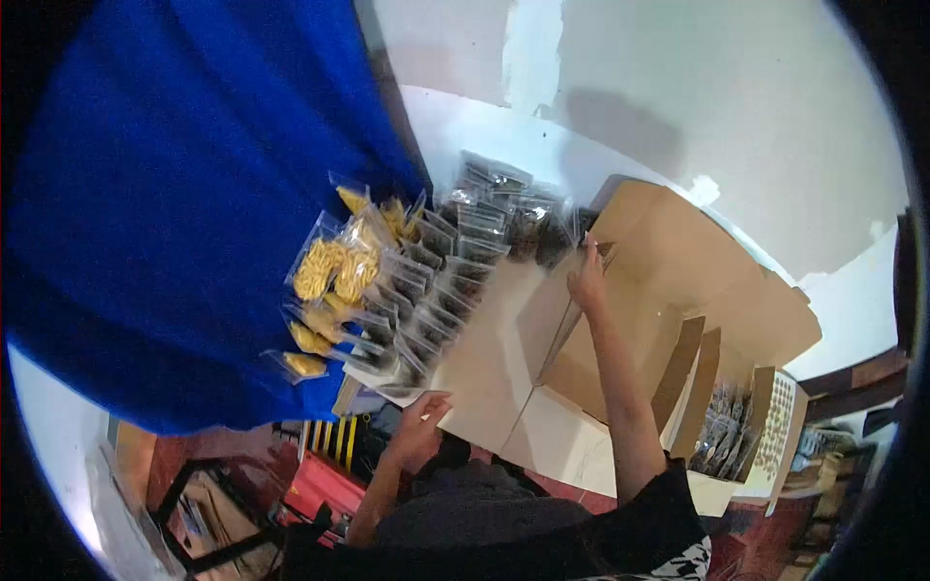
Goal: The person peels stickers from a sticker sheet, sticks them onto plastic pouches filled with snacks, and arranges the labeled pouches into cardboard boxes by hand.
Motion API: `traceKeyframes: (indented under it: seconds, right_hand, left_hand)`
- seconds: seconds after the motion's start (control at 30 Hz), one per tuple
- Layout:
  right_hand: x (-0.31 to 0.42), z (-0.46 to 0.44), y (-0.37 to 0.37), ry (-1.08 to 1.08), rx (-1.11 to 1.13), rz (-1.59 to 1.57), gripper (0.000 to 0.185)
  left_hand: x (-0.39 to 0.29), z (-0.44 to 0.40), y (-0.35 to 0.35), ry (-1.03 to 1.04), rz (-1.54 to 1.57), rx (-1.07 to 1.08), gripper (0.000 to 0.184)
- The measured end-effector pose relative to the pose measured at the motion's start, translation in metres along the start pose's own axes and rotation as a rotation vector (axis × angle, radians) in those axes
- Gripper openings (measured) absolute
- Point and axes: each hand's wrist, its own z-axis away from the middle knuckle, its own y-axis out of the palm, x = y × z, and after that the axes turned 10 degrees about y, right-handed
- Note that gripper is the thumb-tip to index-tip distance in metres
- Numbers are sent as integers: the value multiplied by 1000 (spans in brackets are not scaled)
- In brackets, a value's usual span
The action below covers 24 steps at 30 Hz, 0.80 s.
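Note:
My right hand (587, 279) reaches up to the left corner of an open cardboard box (628, 353), its fingers closed at the box's edge. My left hand (418, 433) is at the near table edge, fingers stretched forward and apart, with nothing visible in them. Beyond it stand rows of clear plastic bags (418, 349) with dark contents. To their left lie clear bags of yellow, stick-like pieces (320, 269). More dark-filled bags (531, 218) are bunched at the back by the wall.
A smaller open carton (707, 387) with clear packets (722, 431) stands at the right, beside a dotted sheet (775, 426). A blue cloth (194, 213) hangs at the left. Below the table are a red case (322, 489) and a dark-framed crate (208, 518).

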Motion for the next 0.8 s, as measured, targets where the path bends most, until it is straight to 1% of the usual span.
traceKeyframes:
  seconds: [0.07, 0.1, 0.17, 0.2, 0.27, 0.3, 0.37, 0.4, 0.43, 0.47, 0.5, 0.57, 0.6, 0.63, 0.67, 0.73, 0.77, 0.8]
  right_hand:
    - [-4, -18, 18, 124, -188, 41, 68]
    - [-8, -26, 27, 129, -202, 40, 68]
    - [-18, -40, 43, 279, -446, -214, 63]
    - [-19, -44, 47, 280, -456, -219, 63]
    - [-22, -49, 53, 505, -439, -205, 59]
    - [-18, -49, 54, 506, -448, -210, 59]
    - [-12, -42, 53, 395, -470, -360, 56]
    - [-19, -44, 58, 401, -476, -362, 56]
    - [-31, -48, 63, 328, -538, -343, 55]
    - [-43, -50, 69, 257, -600, -323, 54]
    - [-41, -47, 66, 266, -611, -324, 54]
    - [-35, -38, 52, 310, -547, -304, 56]
    - [-37, -34, 51, 315, -563, -299, 56]
    - [-37, -34, 50, 254, -586, -253, 57]
    - [-37, -36, 47, 190, -612, -209, 58]
    - [-32, -40, 41, 144, -629, -293, 59]
    - [-25, -38, 38, 234, -544, -241, 59]
    - [-11, -37, 34, 324, -451, -190, 58]
  left_hand:
    - [-2, -4, -15, 15, -2, 14, 28]
    - [-4, -4, -22, -4, 17, 8, 27]
    - [-19, -7, -35, -70, 34, 29, 28]
    - [-25, -8, -40, -62, 28, 36, 28]
    - [-28, -9, -48, -79, 103, 40, 25]
    - [-23, -11, -51, -104, 81, 28, 25]
    - [-17, -16, -56, -90, 74, 66, 26]
    - [-14, -17, -59, -84, 69, 98, 28]
    - [-9, -21, -60, -16, 35, 131, 28]
    - [-7, -23, -61, -14, 32, 140, 28]
    - [-18, -27, -59, -7, 24, 174, 27]
    - [-33, -31, -54, 3, 21, 229, 25]
    - [-38, -33, -51, -27, 46, 228, 27]
    - [-42, -39, -49, -48, 68, 228, 28]
    - [-41, -43, -46, -26, 65, 243, 28]
    - [-25, -48, -42, -55, 130, 270, 29]
    - [-11, -50, -40, -82, 117, 274, 30]
    - [-11, -52, -39, -56, 113, 278, 30]
